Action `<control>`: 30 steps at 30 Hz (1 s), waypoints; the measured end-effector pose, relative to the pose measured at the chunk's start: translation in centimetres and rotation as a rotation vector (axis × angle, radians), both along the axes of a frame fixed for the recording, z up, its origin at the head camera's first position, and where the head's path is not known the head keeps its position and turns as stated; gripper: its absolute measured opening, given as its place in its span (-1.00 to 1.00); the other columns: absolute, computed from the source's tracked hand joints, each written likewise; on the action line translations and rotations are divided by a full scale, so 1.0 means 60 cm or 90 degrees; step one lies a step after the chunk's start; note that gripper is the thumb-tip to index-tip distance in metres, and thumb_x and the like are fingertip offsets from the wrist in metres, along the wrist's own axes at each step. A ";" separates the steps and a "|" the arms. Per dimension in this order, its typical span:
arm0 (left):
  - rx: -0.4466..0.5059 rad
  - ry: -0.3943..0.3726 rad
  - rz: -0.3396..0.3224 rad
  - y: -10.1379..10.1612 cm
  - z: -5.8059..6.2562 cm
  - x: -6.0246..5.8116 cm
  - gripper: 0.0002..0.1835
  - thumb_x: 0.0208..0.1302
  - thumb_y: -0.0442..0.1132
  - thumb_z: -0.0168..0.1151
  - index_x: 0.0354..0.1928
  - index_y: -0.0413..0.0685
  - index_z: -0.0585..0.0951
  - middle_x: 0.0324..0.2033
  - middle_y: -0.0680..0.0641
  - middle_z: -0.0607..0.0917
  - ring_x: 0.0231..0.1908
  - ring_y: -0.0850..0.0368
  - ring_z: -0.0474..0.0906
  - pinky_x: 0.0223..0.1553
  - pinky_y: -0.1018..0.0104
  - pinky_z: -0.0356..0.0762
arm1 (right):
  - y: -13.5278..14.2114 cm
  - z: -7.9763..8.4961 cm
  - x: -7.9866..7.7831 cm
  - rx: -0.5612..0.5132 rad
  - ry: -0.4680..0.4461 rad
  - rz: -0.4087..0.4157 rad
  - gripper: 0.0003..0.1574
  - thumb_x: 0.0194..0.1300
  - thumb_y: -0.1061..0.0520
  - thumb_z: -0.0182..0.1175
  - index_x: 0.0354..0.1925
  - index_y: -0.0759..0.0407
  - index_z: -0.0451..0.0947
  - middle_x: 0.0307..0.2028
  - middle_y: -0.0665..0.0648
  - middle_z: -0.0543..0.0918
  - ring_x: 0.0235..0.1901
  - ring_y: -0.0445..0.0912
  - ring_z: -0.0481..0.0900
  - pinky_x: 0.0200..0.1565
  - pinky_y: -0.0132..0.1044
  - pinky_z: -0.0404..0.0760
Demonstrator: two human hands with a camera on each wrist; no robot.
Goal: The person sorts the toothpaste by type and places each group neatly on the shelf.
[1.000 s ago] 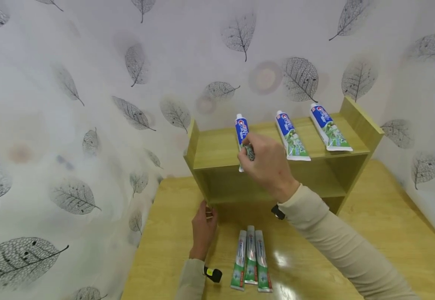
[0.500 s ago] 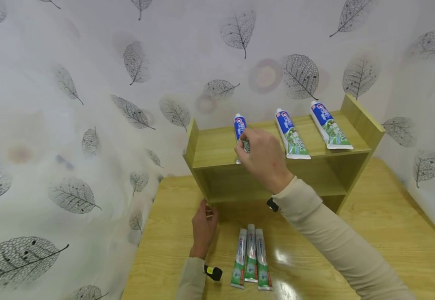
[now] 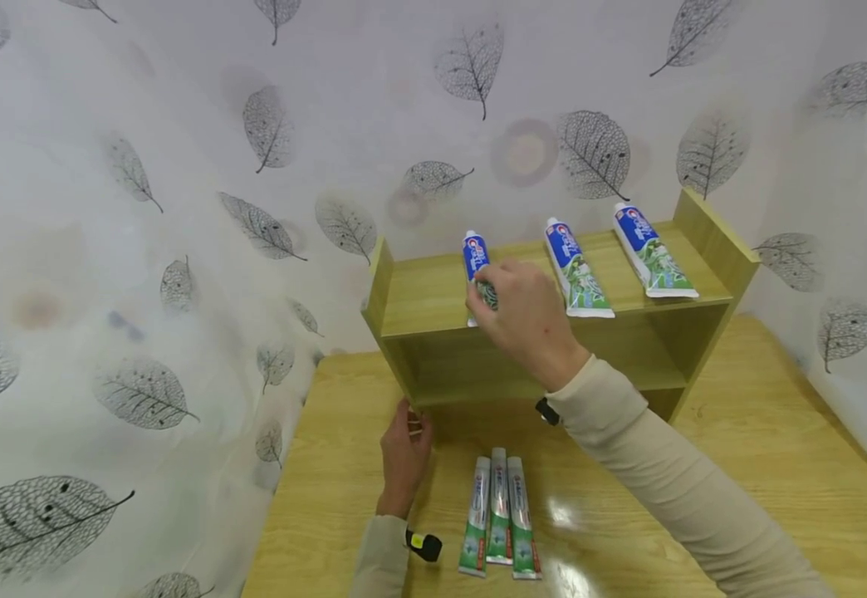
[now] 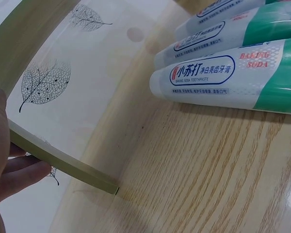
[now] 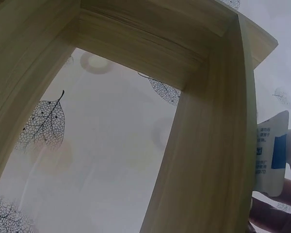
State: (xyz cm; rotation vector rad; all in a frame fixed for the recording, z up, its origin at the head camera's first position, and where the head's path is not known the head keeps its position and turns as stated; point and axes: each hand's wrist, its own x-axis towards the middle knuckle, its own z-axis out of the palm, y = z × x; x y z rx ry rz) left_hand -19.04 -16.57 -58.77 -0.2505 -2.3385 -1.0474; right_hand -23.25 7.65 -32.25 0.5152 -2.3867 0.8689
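My right hand (image 3: 531, 320) pinches a blue and green toothpaste tube (image 3: 475, 253) on the left part of the top board of a wooden shelf (image 3: 426, 291). The tube lies cap toward the wall, its lower half mostly behind the fingers. In the right wrist view the tube's pale crimped end (image 5: 269, 155) pokes past the board edge beside the fingers. Down at the shelf's left side, my left hand (image 3: 405, 457) grips the side panel (image 4: 63, 162), thumb and fingers on opposite faces. Two matching tubes, one in the middle (image 3: 579, 270) and one at the right (image 3: 655, 253), lie on that board.
Three silver and green baking soda toothpaste tubes (image 3: 499, 507) lie side by side on the wooden table (image 3: 329, 490), in front of the shelf. Raised side panels (image 3: 717, 228) bound the top board. A leaf-patterned wall (image 3: 179, 166) stands close behind and to the left.
The right hand has slid the left toothpaste tube slightly back toward the wall, so its end overhangs the front edge less. The left hand stays on the side panel.
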 end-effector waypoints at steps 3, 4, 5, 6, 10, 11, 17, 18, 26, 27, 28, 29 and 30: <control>0.002 0.000 0.001 -0.001 -0.001 0.000 -0.65 0.42 -0.46 0.33 0.20 -0.27 0.57 -0.30 -0.22 0.78 -0.32 -0.08 0.87 -0.37 0.30 0.87 | 0.000 0.000 0.001 0.007 0.002 -0.001 -0.74 0.52 0.15 0.30 -0.07 0.34 0.80 -0.27 0.26 0.83 -0.45 0.01 0.62 -0.43 -0.22 0.56; 0.001 0.003 0.001 -0.001 -0.001 0.000 -0.65 0.42 -0.46 0.33 0.20 -0.28 0.56 -0.30 -0.22 0.78 -0.32 -0.08 0.87 -0.37 0.30 0.87 | 0.000 0.000 0.001 0.006 0.000 -0.001 -0.74 0.52 0.15 0.30 -0.07 0.34 0.80 -0.26 0.26 0.84 -0.45 0.02 0.62 -0.43 -0.22 0.57; 0.001 0.005 0.001 0.000 -0.002 0.000 -0.65 0.41 -0.47 0.33 0.20 -0.28 0.56 -0.31 -0.21 0.78 -0.32 -0.08 0.87 -0.37 0.30 0.87 | -0.001 0.000 0.001 0.006 -0.002 -0.002 -0.74 0.52 0.15 0.31 -0.06 0.33 0.80 -0.26 0.26 0.83 -0.45 0.02 0.62 -0.43 -0.22 0.57; 0.000 0.007 0.001 0.000 -0.002 0.000 -0.65 0.41 -0.47 0.33 0.19 -0.28 0.56 -0.31 -0.21 0.78 -0.33 -0.08 0.87 -0.38 0.31 0.86 | -0.001 -0.001 0.001 0.005 -0.005 -0.004 -0.74 0.52 0.15 0.31 -0.06 0.33 0.80 -0.26 0.25 0.83 -0.44 0.02 0.62 -0.43 -0.22 0.57; -0.001 0.007 0.002 0.001 0.000 0.003 -0.65 0.41 -0.47 0.33 0.19 -0.28 0.57 -0.32 -0.21 0.78 -0.33 -0.08 0.87 -0.38 0.32 0.86 | -0.002 -0.003 0.002 0.007 -0.014 -0.008 -0.74 0.53 0.14 0.31 -0.05 0.32 0.80 -0.26 0.25 0.83 -0.45 0.01 0.60 -0.43 -0.22 0.56; -0.002 0.004 0.003 0.002 0.000 0.004 -0.66 0.41 -0.46 0.33 0.19 -0.27 0.57 -0.32 -0.21 0.78 -0.33 -0.07 0.87 -0.38 0.32 0.86 | -0.002 -0.003 0.002 0.008 -0.014 -0.009 -0.74 0.53 0.14 0.31 -0.04 0.32 0.80 -0.26 0.25 0.83 -0.45 0.02 0.60 -0.43 -0.22 0.56; -0.004 0.004 0.007 0.002 0.002 0.005 -0.66 0.41 -0.47 0.33 0.18 -0.25 0.58 -0.33 -0.18 0.78 -0.34 -0.06 0.87 -0.39 0.32 0.86 | -0.002 -0.005 0.004 0.022 0.004 -0.009 -0.72 0.53 0.13 0.30 -0.03 0.31 0.80 -0.28 0.26 0.82 -0.46 0.02 0.61 -0.43 -0.21 0.60; -0.003 0.004 0.006 0.002 0.002 0.004 -0.66 0.41 -0.47 0.33 0.18 -0.25 0.58 -0.33 -0.19 0.78 -0.34 -0.06 0.87 -0.39 0.32 0.86 | -0.002 -0.005 0.004 0.024 0.008 -0.010 -0.72 0.53 0.12 0.31 -0.03 0.31 0.80 -0.29 0.26 0.82 -0.46 0.01 0.60 -0.44 -0.22 0.59; -0.003 0.000 0.005 0.001 0.004 -0.001 -0.66 0.43 -0.46 0.32 0.19 -0.25 0.58 -0.32 -0.20 0.79 -0.33 -0.06 0.87 -0.38 0.31 0.86 | -0.003 -0.004 0.007 0.024 0.015 -0.009 -0.68 0.51 0.09 0.34 -0.04 0.35 0.80 -0.32 0.25 0.79 -0.48 -0.01 0.56 -0.48 -0.24 0.58; -0.003 -0.002 0.006 0.001 0.003 -0.001 -0.66 0.43 -0.46 0.32 0.20 -0.25 0.57 -0.32 -0.19 0.79 -0.33 -0.06 0.87 -0.38 0.31 0.86 | -0.004 -0.004 0.007 0.022 0.014 -0.009 -0.68 0.51 0.09 0.34 -0.04 0.34 0.79 -0.32 0.25 0.79 -0.49 -0.01 0.56 -0.48 -0.24 0.57; -0.004 -0.002 0.006 0.001 0.002 -0.001 -0.66 0.43 -0.46 0.32 0.20 -0.24 0.57 -0.31 -0.19 0.79 -0.33 -0.06 0.87 -0.37 0.32 0.86 | -0.004 -0.004 0.007 0.021 0.012 -0.008 -0.69 0.52 0.09 0.34 -0.03 0.34 0.79 -0.32 0.25 0.79 -0.49 -0.01 0.56 -0.48 -0.24 0.57; -0.004 -0.004 0.007 0.001 0.001 0.000 -0.66 0.43 -0.46 0.32 0.20 -0.24 0.57 -0.31 -0.19 0.79 -0.32 -0.05 0.87 -0.37 0.32 0.86 | -0.004 -0.005 0.006 0.020 0.011 -0.008 -0.69 0.52 0.10 0.34 -0.03 0.34 0.79 -0.31 0.25 0.79 -0.49 -0.01 0.56 -0.48 -0.24 0.57; -0.003 -0.005 0.008 0.001 0.001 0.000 -0.66 0.43 -0.46 0.32 0.20 -0.23 0.57 -0.31 -0.18 0.79 -0.32 -0.05 0.86 -0.37 0.32 0.86 | -0.004 -0.005 0.005 0.019 0.010 -0.008 -0.69 0.52 0.10 0.33 -0.02 0.34 0.79 -0.31 0.25 0.79 -0.49 -0.01 0.56 -0.47 -0.24 0.57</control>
